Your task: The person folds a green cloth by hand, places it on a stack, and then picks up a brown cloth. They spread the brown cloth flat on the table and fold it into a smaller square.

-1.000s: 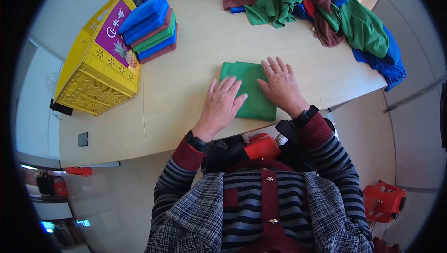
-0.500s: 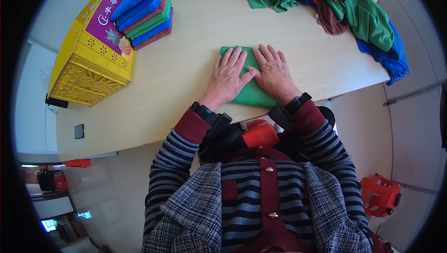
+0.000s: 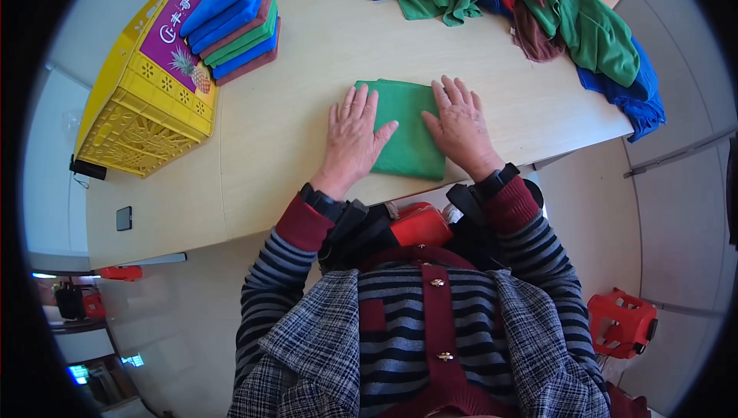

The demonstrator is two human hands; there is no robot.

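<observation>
A green cloth point(image 3: 407, 129), folded into a flat rectangle, lies near the table's front edge. My left hand point(image 3: 351, 135) rests flat along its left side, with fingers stretched out and the thumb reaching over the cloth. On the opposite side, my right hand point(image 3: 463, 127) lies with fingers extended at the cloth's right edge. Both hands are open and grip nothing. Much of the cloth's middle shows between them. To the far left stands a neat stack of folded cloths point(image 3: 238, 29) in blue, brown and green.
A yellow plastic crate point(image 3: 146, 114) stands left of the stack. Loose, crumpled cloths point(image 3: 600, 33) in green, brown and blue heap at the far right, partly hanging over the table edge. A small dark flat object point(image 3: 124, 219) lies front left. A red stool point(image 3: 621, 323) stands on the floor at right.
My hands have moved apart, the left one outward to the left and the right one toward the cloth's right edge. More of the green cloth's surface now shows.
</observation>
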